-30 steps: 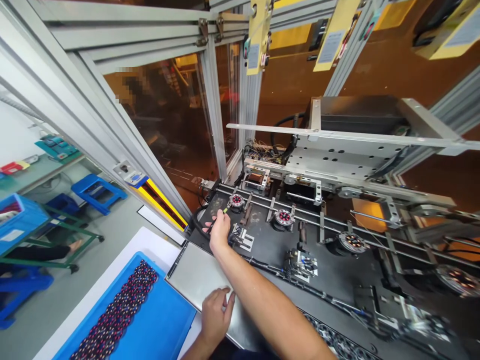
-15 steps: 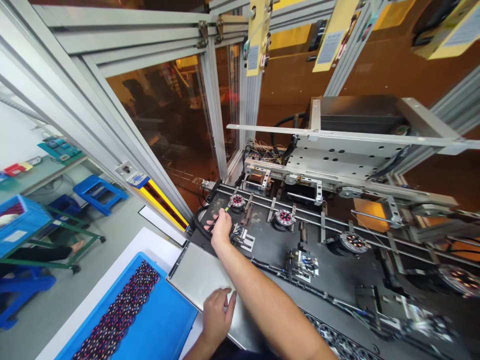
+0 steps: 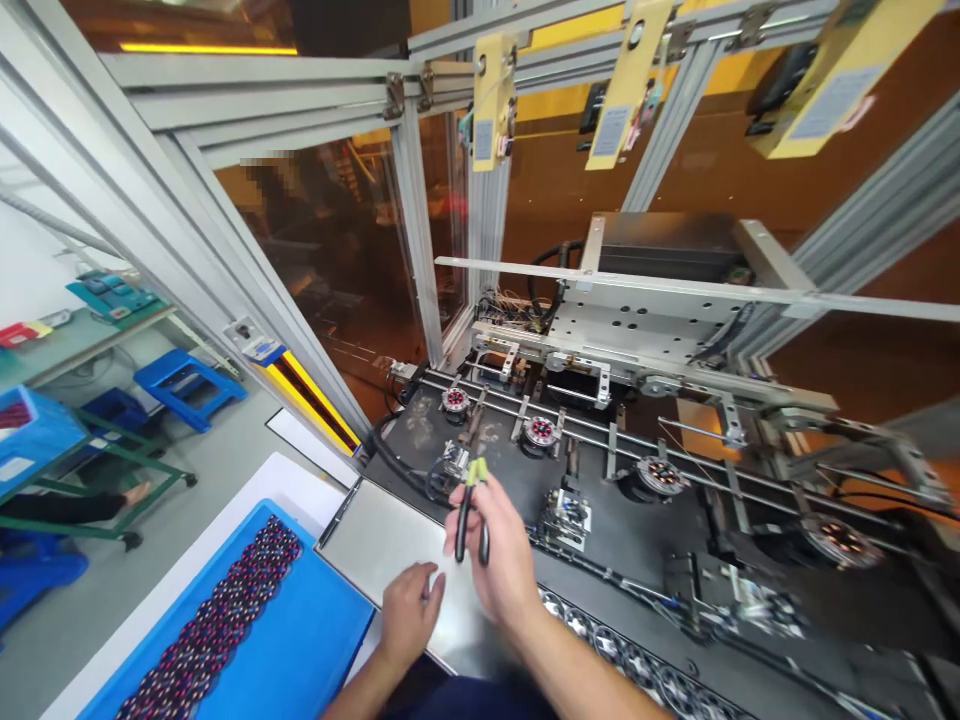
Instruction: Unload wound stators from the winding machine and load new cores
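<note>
My right hand (image 3: 499, 550) is closed around small pliers (image 3: 462, 525) with black handles and yellow-green parts near the pivot. It is above the front edge of the black machine deck (image 3: 510, 470), and the jaws cannot be made out. My left hand (image 3: 409, 612) is by the silver metal plate (image 3: 375, 520), fingers curled and thumb close to the index finger. Whatever those fingers may hold is hidden. Beyond the pliers, round wound coil parts sit on holders along the deck, among them one coil part (image 3: 455, 400) and another coil part (image 3: 540, 433).
A blue tray (image 3: 322, 640) at the lower left carries rows of dark coil parts. Silver round parts (image 3: 606, 640) line the machine's front edge. Metal rods and brackets (image 3: 600, 385) cross behind the holders. An aluminium frame post (image 3: 247, 260) rises at left, with a yellow strip (image 3: 315, 410).
My right hand has drawn back from the leftmost coil part toward me, bringing the pliers into fuller view. My left hand stays by the metal plate. The whole view has shifted slightly.
</note>
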A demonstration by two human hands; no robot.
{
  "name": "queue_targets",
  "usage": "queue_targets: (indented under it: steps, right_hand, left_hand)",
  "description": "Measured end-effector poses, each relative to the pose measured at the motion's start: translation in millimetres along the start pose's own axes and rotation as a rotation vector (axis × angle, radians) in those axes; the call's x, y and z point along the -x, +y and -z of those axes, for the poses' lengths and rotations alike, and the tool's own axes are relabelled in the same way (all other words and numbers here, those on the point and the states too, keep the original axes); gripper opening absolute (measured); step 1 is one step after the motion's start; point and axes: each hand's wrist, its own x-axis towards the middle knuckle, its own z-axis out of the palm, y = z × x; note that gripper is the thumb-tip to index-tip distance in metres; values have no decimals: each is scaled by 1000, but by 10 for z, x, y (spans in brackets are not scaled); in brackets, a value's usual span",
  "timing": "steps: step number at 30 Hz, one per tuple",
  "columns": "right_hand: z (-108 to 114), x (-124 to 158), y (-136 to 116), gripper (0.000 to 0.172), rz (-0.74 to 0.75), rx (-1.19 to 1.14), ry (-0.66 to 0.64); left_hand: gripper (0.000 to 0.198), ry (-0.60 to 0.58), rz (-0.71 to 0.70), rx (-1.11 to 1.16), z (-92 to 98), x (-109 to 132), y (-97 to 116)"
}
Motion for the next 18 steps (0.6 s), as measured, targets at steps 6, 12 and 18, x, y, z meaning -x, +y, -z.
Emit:
queue_targets:
  steps: [6, 12, 18]
  right_hand:
    - [481, -569, 120, 53, 30, -74, 383]
    - [498, -737, 146, 45, 80, -60, 393]
    - [529, -791, 127, 37, 67, -77, 436]
  left_hand:
    - [34, -28, -27, -69, 52, -39, 33]
    - [33, -50, 24, -45, 31, -29, -31]
    - [33, -47, 25, -47, 31, -32, -10]
